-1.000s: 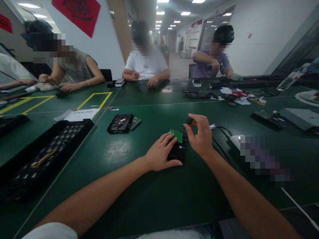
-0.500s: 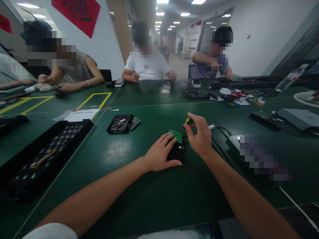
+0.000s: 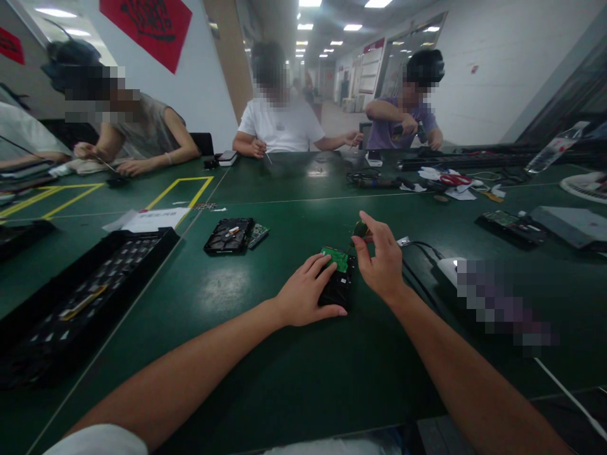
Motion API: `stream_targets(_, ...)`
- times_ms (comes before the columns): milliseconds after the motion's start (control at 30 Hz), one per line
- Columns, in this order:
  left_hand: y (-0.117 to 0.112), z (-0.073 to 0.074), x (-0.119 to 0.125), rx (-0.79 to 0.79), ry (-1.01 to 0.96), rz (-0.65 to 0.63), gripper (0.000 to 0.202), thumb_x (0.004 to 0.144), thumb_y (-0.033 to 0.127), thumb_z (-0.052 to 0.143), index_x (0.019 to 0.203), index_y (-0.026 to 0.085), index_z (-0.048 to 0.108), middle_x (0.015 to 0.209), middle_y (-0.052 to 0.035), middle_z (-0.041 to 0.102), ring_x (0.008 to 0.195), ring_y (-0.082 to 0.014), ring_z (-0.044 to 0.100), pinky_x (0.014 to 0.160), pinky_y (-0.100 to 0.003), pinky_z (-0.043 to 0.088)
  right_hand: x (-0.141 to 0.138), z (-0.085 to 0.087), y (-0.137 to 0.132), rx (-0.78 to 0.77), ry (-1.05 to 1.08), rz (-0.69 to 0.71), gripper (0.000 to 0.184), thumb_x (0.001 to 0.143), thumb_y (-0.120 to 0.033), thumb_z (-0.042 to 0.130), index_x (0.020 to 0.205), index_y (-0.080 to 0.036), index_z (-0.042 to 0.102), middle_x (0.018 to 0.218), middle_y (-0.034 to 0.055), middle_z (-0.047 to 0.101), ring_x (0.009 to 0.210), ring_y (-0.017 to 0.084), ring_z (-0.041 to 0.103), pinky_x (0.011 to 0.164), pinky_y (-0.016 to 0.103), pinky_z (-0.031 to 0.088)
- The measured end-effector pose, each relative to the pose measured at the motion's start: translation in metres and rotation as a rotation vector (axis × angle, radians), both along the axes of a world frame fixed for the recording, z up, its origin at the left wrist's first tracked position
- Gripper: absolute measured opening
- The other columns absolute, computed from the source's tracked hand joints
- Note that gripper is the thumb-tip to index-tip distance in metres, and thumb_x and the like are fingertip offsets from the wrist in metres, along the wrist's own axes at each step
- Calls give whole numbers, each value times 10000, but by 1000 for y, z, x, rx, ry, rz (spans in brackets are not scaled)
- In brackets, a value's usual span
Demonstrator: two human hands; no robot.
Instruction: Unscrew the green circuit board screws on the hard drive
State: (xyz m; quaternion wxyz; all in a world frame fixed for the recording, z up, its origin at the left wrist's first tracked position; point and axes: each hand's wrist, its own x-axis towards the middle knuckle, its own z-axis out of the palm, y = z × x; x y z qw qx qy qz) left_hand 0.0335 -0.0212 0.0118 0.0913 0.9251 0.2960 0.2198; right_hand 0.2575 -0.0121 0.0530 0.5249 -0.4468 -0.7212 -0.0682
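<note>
A black hard drive [image 3: 336,292] lies on the green table with its green circuit board [image 3: 338,260] facing up. My left hand [image 3: 303,292] presses on it from the left, fingers over the board and thumb along the near edge, and covers part of the drive. Above the drive's far right corner, my right hand [image 3: 383,262] pinches a small screwdriver [image 3: 360,229] by its handle. The thin shaft points down towards the board; whether its tip touches a screw is too small to tell.
Left of the drive lie another hard drive [image 3: 229,236] and a loose circuit board [image 3: 258,235]. A long black tray [image 3: 28,309] stands further left. To the right are a cable [image 3: 422,284], a drive [image 3: 509,227] and a grey box [image 3: 571,224]. Several people sit across the table.
The screwdriver handle has turned between my right fingers, its yellow side no longer showing, and the fingertips have shifted slightly. My left hand and the drive stay put. A person opposite has stretched an arm sideways.
</note>
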Motion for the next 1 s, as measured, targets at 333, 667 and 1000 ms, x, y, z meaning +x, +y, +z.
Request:
stream_targets(333, 0, 0, 0, -1, 0, -3, 1063, 803, 858, 585, 1572, 149, 391, 1600, -223, 397, 1518, -431, 321, 1228, -641, 338, -2, 3, -3, 8, -5, -10, 482, 992, -325, 631, 1465, -302, 546, 1186, 100, 645, 996, 245, 667, 898, 460, 617)
stream_targets(667, 0, 0, 0, 4, 9, -2, 1077, 804, 859, 582, 1577, 135, 385, 1596, -228, 399, 1520, -426, 317, 1235, -623, 334, -3, -1, -1, -29, -6, 58, 541, 1045, -260, 495, 1575, -291, 392, 1379, 116, 631, 1142, 264, 669, 1004, 496, 574)
stream_targets(1000, 0, 0, 0, -1, -11, -5, 1061, 803, 851, 594, 1578, 160, 377, 1599, -220, 400, 1519, -430, 320, 1225, -647, 338, -3, 3, -2, 38, -14, 10, 472, 997, -288, 611, 1463, -321, 537, 1170, 92, 622, 1038, 257, 637, 896, 472, 603)
